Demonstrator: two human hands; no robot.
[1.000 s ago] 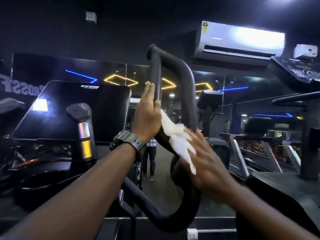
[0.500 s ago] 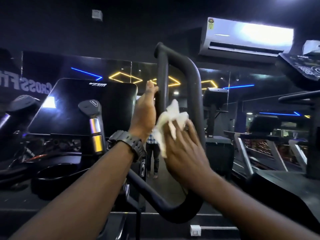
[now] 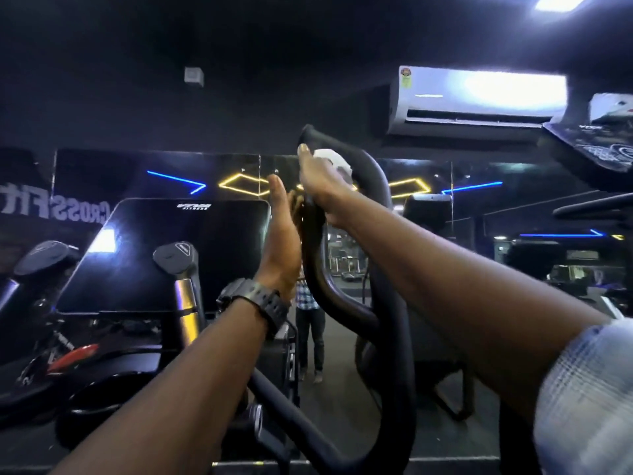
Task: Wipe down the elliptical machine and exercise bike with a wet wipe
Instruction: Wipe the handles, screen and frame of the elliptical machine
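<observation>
White wipe point(image 3: 334, 164) under right hand point(image 3: 323, 186)

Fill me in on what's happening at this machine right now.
A person is wiping the black looped handlebar of a gym machine. The right hand presses a white wet wipe against the bar near its top bend. The left hand, with a dark watch on the wrist, rests against the bar's upright part lower down with its fingers straight, apparently steadying it. The dark console screen sits to the left, untouched.
</observation>
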